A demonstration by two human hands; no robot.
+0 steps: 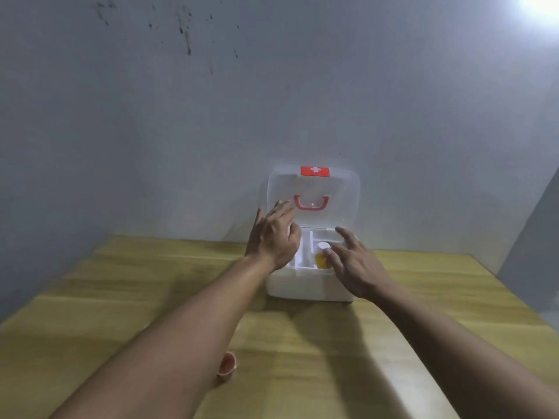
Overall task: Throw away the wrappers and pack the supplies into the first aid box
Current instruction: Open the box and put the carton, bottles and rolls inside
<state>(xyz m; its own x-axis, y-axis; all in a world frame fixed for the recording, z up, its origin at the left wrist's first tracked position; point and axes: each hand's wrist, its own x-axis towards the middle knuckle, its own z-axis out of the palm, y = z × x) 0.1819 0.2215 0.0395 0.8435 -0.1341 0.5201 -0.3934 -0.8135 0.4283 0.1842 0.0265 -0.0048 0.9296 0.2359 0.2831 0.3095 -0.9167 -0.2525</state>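
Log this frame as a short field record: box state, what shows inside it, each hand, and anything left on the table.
box: white first aid box at the far end of the wooden table, lid raised
inside: yellow bottle with white cap in the tray
left hand: open, over the box's left side, holding nothing
right hand: open, over its right side, by the bottle
left out: small red-and-white item beside the left forearm; blurred

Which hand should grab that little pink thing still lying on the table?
Probably the left hand. The small pink item lies just beside the left forearm, on the left of the table, while the right hand hovers over the yellow bottle in the open first aid box.
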